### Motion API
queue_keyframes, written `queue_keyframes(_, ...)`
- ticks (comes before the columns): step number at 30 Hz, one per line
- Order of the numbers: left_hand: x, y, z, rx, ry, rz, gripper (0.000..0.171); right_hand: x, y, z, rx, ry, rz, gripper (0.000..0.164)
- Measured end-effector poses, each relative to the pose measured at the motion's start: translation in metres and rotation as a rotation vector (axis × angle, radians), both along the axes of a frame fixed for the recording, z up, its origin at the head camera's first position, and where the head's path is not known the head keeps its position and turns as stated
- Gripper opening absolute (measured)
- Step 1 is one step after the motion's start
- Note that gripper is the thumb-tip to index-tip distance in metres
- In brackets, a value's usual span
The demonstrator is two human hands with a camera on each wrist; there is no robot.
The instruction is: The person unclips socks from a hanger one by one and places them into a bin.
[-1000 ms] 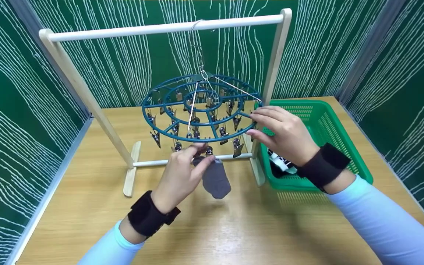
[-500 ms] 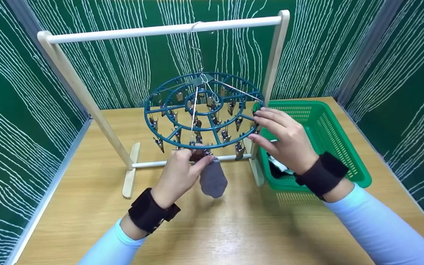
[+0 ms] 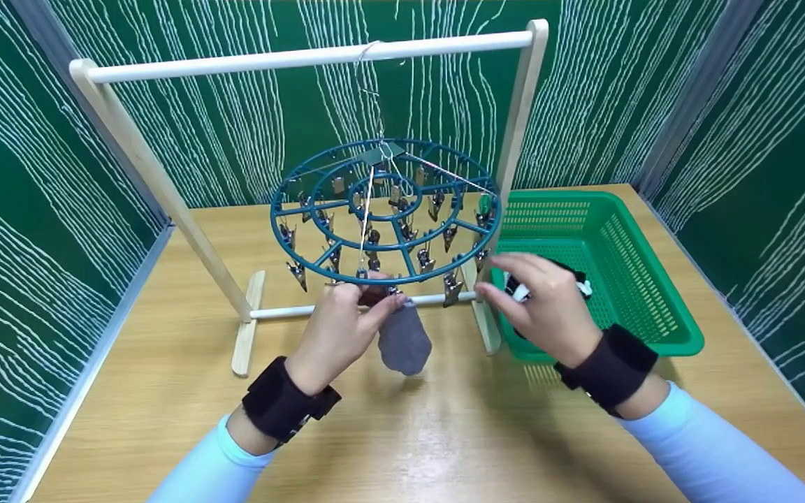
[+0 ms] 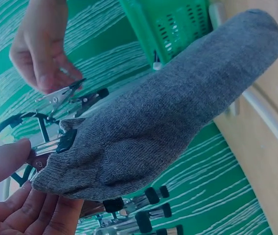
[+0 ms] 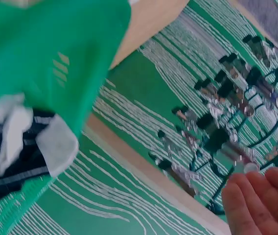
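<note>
A round dark-green drying hanger with several metal clips hangs from the rack. At its front rim my left hand pinches a metal clip between thumb and fingers. The clip's black tips sit on the cuff of a grey sock, which dangles below. In the left wrist view, the curled fingers lie under the cuff; the index fingertip is hidden. My right hand is just off the hanger's right rim, fingers loosely bent and holding nothing, in front of the basket.
A wooden rack with a white top bar stands on the table. The green basket at the right contains black and white cloth items. Green patterned walls enclose the table.
My right hand has left the hanger's right rim and moved down, uncovering more of the basket. The left hand keeps its grip, and the hanger's front rim has dipped slightly with the sock.
</note>
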State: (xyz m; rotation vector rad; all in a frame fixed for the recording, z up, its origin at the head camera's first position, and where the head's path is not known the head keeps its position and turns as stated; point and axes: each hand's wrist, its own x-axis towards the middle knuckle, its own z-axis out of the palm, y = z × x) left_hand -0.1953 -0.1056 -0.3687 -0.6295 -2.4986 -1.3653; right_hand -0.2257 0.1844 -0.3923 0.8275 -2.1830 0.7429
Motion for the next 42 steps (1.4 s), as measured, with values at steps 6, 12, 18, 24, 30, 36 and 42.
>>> queue_keyframes(6,-0.001,-0.001,-0.001,0.01,-0.01,-0.011,0.026,0.004,-0.009,-0.013,0.079,-0.135,0.037,0.028)
queue_keyframes(12,-0.001,-0.002,-0.002,0.015,-0.013,-0.018,0.024,0.005,-0.023,-0.027,0.101,-0.344,0.053,0.034)
queue_keyframes(18,-0.003,-0.002,-0.002,-0.016,-0.008,-0.012,0.025,0.002,-0.037,-0.043,0.128,-0.452,0.079,0.039)
queue_keyframes(24,-0.002,-0.002,-0.002,-0.004,-0.027,-0.01,0.025,-0.001,-0.05,-0.054,0.137,-0.567,0.145,0.048)
queue_keyframes(30,-0.002,-0.001,-0.004,0.045,-0.003,-0.016,0.021,-0.004,-0.059,-0.061,0.105,-0.622,0.237,0.037)
queue_keyframes(36,-0.003,-0.002,-0.005,0.068,0.014,-0.015,0.018,-0.005,-0.065,-0.065,0.024,-0.683,0.302,0.016)
queue_keyframes(42,-0.002,-0.001,-0.006,0.072,0.055,-0.013,0.016,-0.006,-0.065,-0.067,-0.027,-0.703,0.345,0.013)
